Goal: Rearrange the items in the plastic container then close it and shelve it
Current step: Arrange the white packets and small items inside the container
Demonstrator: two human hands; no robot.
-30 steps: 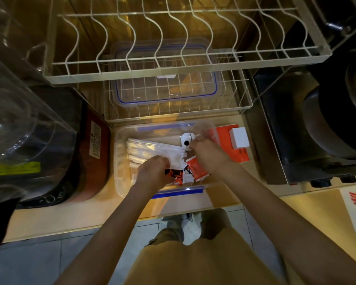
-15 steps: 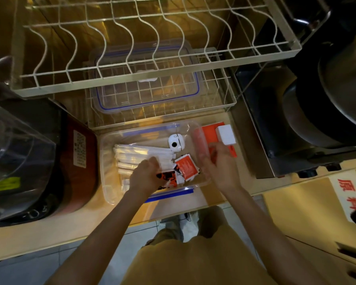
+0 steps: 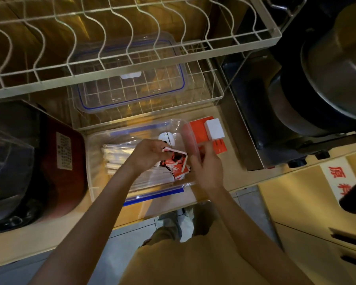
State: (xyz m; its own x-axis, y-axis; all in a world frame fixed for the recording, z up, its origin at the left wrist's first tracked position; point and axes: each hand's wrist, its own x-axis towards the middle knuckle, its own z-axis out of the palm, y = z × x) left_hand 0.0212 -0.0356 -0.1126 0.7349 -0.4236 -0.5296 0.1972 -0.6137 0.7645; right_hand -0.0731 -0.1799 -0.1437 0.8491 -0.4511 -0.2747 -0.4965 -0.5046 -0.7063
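The open plastic container (image 3: 95,161) sits at the front edge of the counter (image 3: 236,171), just under the wire rack (image 3: 132,58) where its lid (image 3: 132,79) is parked. Left hand (image 3: 146,155) is over the container pinching a bunch of red and white packets (image 3: 176,163), with white wrapped sticks (image 3: 115,153) lying along the container's left side. Right hand (image 3: 207,165) is at the container's right rim, fingers loosely spread and holding nothing, near an orange card (image 3: 197,128) and a white box (image 3: 214,129) on the counter.

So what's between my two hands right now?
In the head view, a bunch of red and white packets sits between the left hand and right hand, over the open plastic container. The left hand's fingers pinch them.
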